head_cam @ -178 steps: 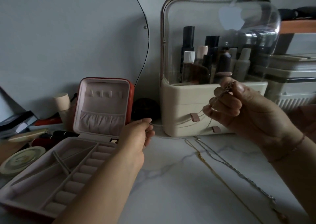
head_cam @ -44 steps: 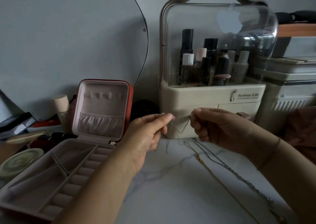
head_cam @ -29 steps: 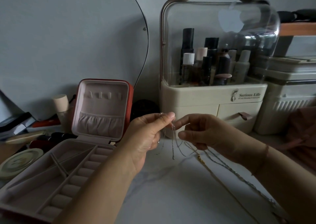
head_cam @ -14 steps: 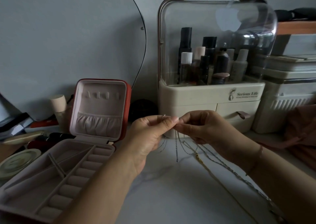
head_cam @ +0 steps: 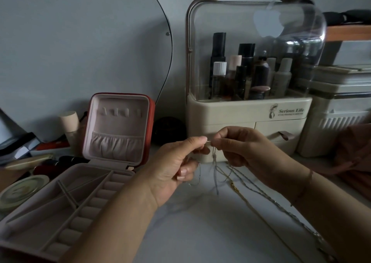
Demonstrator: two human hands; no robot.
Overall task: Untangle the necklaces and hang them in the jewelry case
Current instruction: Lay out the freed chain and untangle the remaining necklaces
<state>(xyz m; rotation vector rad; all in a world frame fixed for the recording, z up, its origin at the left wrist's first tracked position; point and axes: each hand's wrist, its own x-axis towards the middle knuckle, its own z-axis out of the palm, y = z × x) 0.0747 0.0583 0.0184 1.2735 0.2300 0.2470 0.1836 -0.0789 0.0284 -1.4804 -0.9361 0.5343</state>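
Note:
My left hand and my right hand meet fingertip to fingertip above the marble top, both pinching a thin silver necklace whose strands dangle below them. A gold chain and a twisted silver chain lie stretched on the marble under my right forearm. The red jewelry case stands open at the left, its pink lid upright with small hooks and a gathered pocket, its tray showing ring rolls and dividers.
A cream cosmetics organizer with a clear dome and bottles stands right behind my hands. Cream storage boxes sit at the right, pink cloth beside them. Tubes, a round tin and clutter lie left of the case.
My hands, spread apart with the chain between them six seconds ago, have come together at chest height. The chain now hangs in loose strands from the pinching fingertips.

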